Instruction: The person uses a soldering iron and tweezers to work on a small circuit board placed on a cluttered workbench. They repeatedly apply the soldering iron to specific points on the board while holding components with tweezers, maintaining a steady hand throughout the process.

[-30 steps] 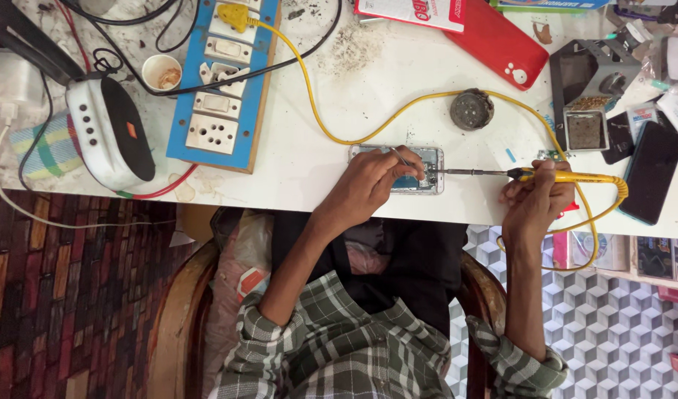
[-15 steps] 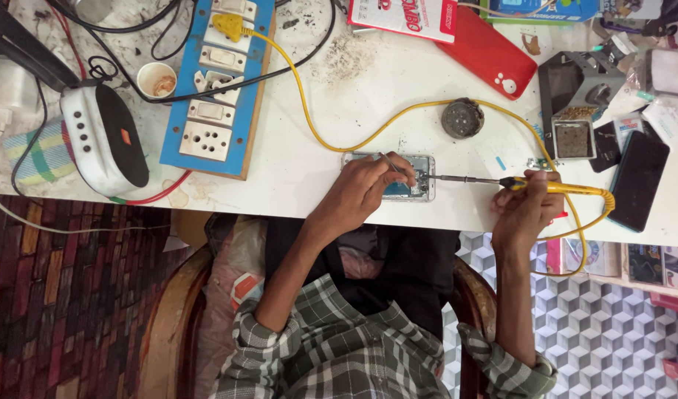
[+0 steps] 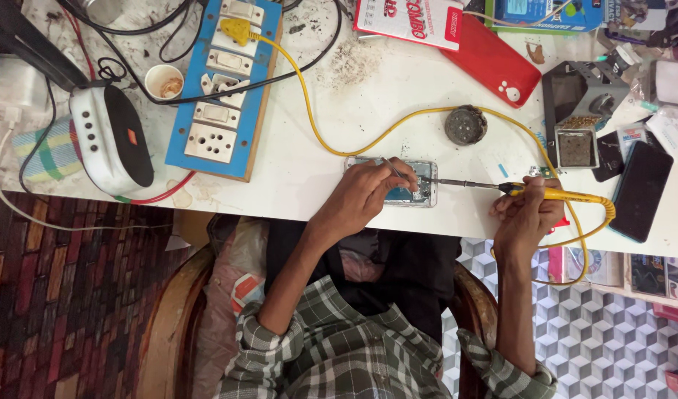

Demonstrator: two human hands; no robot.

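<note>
Head view: right hand grips yellow soldering iron; red-white package lies at table's far edge.

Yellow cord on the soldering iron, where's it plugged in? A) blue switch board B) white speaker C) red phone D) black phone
A: the yellow cord runs from the soldering iron in the right hand to a yellow plug on the blue switch board.

Opened phone flat, yellow iron tip touching.
</note>
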